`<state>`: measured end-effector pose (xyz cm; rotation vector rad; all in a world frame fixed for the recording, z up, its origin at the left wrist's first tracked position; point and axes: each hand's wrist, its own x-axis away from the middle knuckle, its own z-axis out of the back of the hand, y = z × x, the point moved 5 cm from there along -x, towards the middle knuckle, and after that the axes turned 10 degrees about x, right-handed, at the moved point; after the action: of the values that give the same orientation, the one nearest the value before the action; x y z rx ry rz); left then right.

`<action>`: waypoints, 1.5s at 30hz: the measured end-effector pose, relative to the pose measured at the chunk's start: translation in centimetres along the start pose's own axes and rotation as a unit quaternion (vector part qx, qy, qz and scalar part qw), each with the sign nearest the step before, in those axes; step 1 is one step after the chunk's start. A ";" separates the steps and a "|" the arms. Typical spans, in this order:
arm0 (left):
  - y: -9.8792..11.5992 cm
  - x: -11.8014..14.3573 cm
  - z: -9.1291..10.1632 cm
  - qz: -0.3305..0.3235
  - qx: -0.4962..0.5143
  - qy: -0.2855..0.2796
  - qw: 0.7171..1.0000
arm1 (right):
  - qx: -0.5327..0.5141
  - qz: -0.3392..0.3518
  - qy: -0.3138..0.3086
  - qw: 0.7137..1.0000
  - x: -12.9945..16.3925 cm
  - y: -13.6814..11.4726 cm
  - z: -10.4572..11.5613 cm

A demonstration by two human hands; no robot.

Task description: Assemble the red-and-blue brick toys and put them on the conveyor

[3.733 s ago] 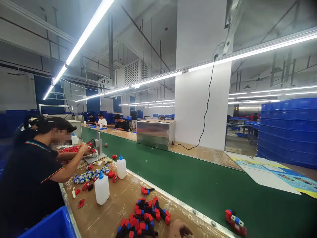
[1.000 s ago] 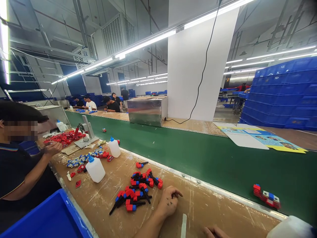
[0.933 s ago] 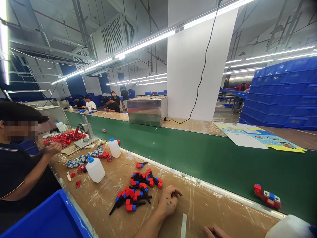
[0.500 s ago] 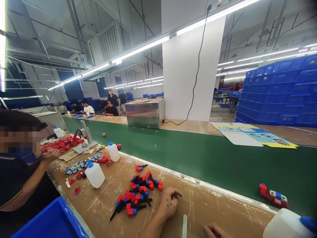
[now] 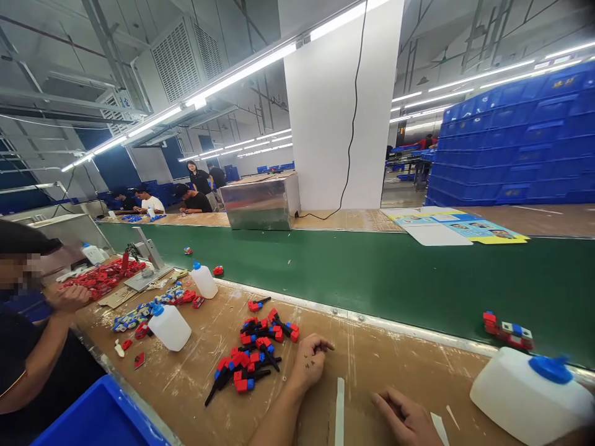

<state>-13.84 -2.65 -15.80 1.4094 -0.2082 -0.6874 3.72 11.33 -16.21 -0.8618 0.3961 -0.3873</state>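
The left hand [image 5: 309, 362] is resting knuckles-down on the desk [image 5: 381, 365], its grip loosely curled together and clamped on nothing that shows. Just to its left, almost touching the fingers, a pile of red, blue and black plastic parts [image 5: 253, 356] is lying spread out, probably so that single pieces are within easy reach. One stray part [image 5: 256, 304] is sitting a little beyond the pile, toward the belt.

The right hand [image 5: 406, 421] is lying flat on the desk at the lower edge of the view, fingers slightly apart and holding nothing. Between the two hands a thin white strip [image 5: 339, 412] is lying on the wood, touching neither. To the right of the right hand a white jug with a blue cap [image 5: 530, 393] is lying on its side, close enough to grab.

Beyond both hands the green conveyor belt [image 5: 372, 272] is carrying an assembled red, white and blue piece [image 5: 507, 330], well apart from the right hand.

Farther left of the pile, two smaller white bottles [image 5: 170, 326] are standing upright near a second scatter of parts [image 5: 139, 310], beside a co-worker's hands [image 5: 69, 296], which are working close together over a heap of red pieces [image 5: 100, 277]. A blue bin [image 5: 102, 421] is sitting at the desk's near corner.
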 end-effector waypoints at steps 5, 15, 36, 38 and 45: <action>0.4 0.2 0.0 0.001 0.009 -0.007 1.000 | -0.004 -0.002 -0.022 1.000 0.1 -0.7 0.3; -0.3 -0.1 0.1 0.004 0.003 0.005 1.000 | -0.015 -0.013 -0.025 0.999 0.3 -0.8 0.3; -0.1 -0.2 0.3 0.001 0.013 0.000 1.000 | -0.005 -0.008 -0.045 0.999 -0.2 0.3 -0.1; -0.1 -0.2 0.3 0.000 0.012 -0.001 1.000 | 0.001 -0.008 -0.044 0.999 -0.2 0.4 -0.1; -0.1 -0.3 0.3 0.001 0.001 -0.009 1.000 | 0.016 0.000 -0.066 0.998 -0.3 0.5 0.0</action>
<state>-14.28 -2.73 -15.77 1.4050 -0.2257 -0.6985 3.57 11.75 -16.51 -0.8510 0.2667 -0.3337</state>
